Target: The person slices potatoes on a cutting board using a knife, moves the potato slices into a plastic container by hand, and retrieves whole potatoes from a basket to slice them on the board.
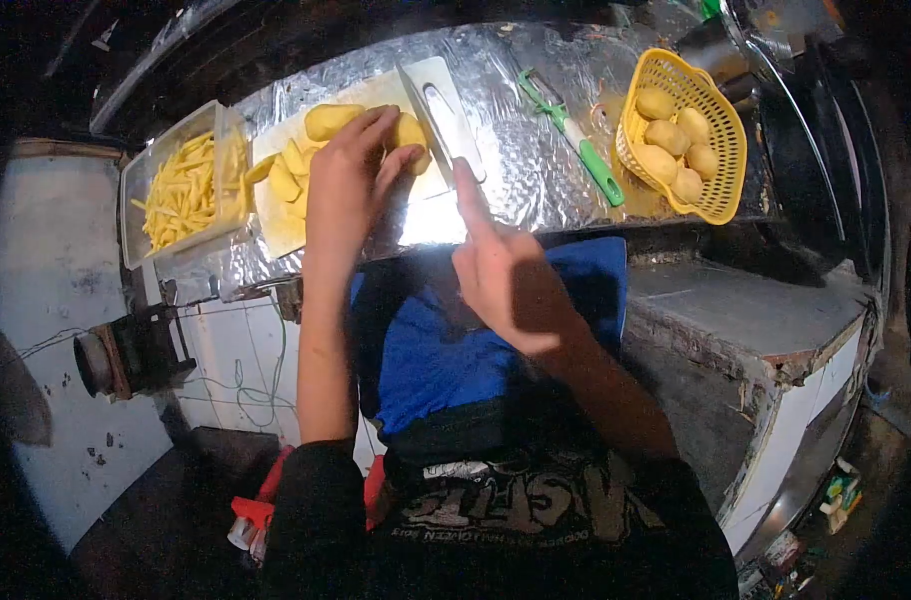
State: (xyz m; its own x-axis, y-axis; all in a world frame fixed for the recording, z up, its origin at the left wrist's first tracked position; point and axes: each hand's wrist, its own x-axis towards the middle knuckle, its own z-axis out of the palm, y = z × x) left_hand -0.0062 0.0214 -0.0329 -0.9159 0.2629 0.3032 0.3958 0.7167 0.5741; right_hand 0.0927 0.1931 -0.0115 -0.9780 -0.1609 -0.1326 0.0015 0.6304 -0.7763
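Note:
My left hand (344, 185) is closed around a peeled potato (408, 138) on a white cutting board (446, 95), fingers over its top and thumb at its near side. My right hand (511, 285) grips a knife (423, 112), index finger stretched along it; the handle is hidden in the palm. The blade stands just right of the potato, and I cannot tell whether it touches. Beside my left hand lie another peeled potato (333, 121) and several thick potato slices (284, 182).
Left of the board, a clear plastic container (134, 205) holds cut potato sticks (184, 190). A green-handled peeler (598, 170) lies on the foil-covered counter (521, 200). At the right stands a yellow basket (728, 195) with several peeled potatoes (668, 138). The counter's front edge runs before my body.

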